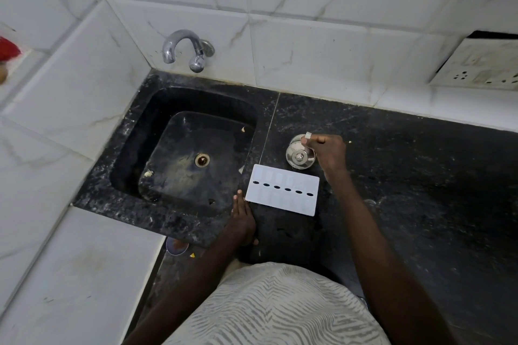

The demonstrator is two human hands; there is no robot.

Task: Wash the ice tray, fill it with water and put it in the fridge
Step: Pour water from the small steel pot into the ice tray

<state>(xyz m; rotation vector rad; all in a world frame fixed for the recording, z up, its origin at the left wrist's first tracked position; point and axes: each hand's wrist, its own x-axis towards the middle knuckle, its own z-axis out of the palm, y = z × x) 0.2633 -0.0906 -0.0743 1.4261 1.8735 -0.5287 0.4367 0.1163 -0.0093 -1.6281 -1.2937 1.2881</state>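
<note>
The white ice tray (281,203) lies flat on the black granite counter (406,176), just right of the sink (131,148), with a row of dark oval slots across its middle. My left hand (242,218) rests flat on the counter, fingertips at the tray's near-left corner, holding nothing. My right hand (326,150) is behind the tray, over a small round steel container (295,158). Its fingers pinch a small white piece (307,135) above the container's far rim. The sink is dark, holds no dishes and looks dry, with a drain (202,160) in the middle.
A chrome tap (182,43) sticks out of the tiled wall above the sink's back edge, with no water running. A wall socket panel (476,64) sits at the upper right. A red object (8,49) is at the far left. A small bowl (176,245) shows below the counter edge.
</note>
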